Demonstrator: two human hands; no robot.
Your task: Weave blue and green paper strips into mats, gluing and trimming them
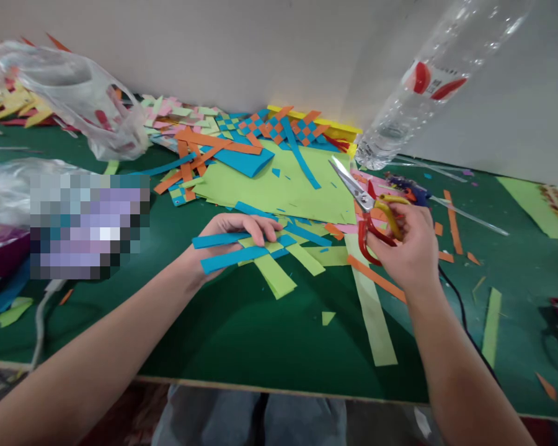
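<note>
Between the fingers of my left hand (242, 229) is a woven paper piece (274, 248) of blue and light green strips, their loose ends sticking out to the left and lower right. My right hand (413, 248) grips scissors (363, 199) by red and yellow handles. The blades point up and left, a little apart, away from the woven piece. Behind both hands lies a stack of light green paper sheets (279, 179), with a folded blue paper (246, 161) and a blue strip (301, 153) on it.
Finished-looking woven blue and orange pieces (279, 129) lie along the wall. A clear plastic bottle (428, 93) leans at back right. Plastic bags (84, 93) and a blurred-out device (93, 226) with a cable are at left. Paper scraps litter the green table (223, 334).
</note>
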